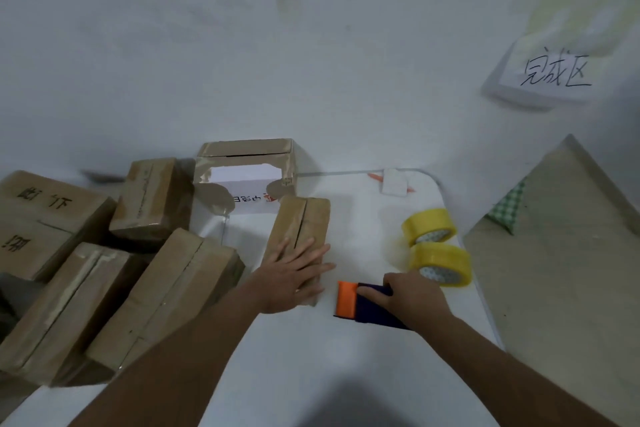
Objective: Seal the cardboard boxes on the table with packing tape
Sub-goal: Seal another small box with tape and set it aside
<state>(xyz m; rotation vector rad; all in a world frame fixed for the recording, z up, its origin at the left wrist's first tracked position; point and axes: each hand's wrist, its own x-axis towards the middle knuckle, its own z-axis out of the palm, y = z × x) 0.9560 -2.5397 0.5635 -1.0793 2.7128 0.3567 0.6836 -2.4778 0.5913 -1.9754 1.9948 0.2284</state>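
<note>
A small brown cardboard box (pixel 304 222) lies on the white table (pixel 311 357) with its top seam running away from me. My left hand (pixel 294 274) lies flat on its near end, fingers spread. My right hand (pixel 412 295) grips a tape dispenser (pixel 360 305), dark blue with an orange front, resting on the table just right of the box. Two rolls of yellow packing tape (pixel 440 263) (pixel 429 225) lie beyond my right hand.
Several brown boxes (pixel 166 291) are piled at the left. An open white-sided box (pixel 246 170) stands behind the small one. A paper sign with handwriting (pixel 554 73) hangs on the wall at upper right. The table's edge (pixel 485 305) is at the right, with floor beyond.
</note>
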